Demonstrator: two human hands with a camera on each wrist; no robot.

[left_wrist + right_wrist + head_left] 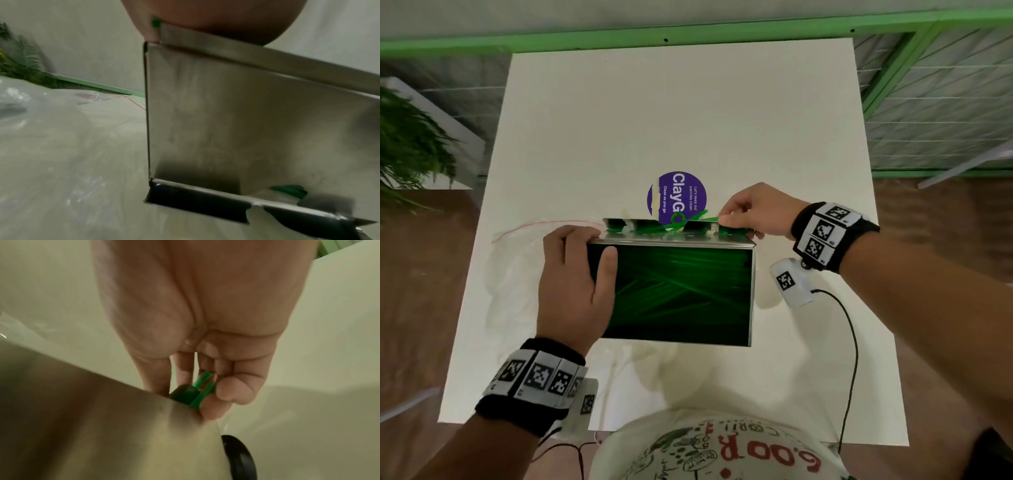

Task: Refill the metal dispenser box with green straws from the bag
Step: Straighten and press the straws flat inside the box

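The metal dispenser box (754,291) stands near the table's front, its top filled with green straws (678,291). My left hand (575,284) grips the box's left end, fingers curled over the far corner and thumb on the top. In the left wrist view the steel side wall (236,121) fills the frame. My right hand (753,212) pinches a couple of green straws (690,221) at the box's far right slot; the right wrist view shows the straw ends (202,386) between thumb and fingers, by the box edge (102,418). The clear plastic bag (517,270) lies flat left of the box.
A purple round sticker (681,195) lies on the white table (688,113) just beyond the box. A green railing (688,34) runs behind the table, and a plant (407,144) stands at the far left. A black cable (852,342) hangs from the right wrist.
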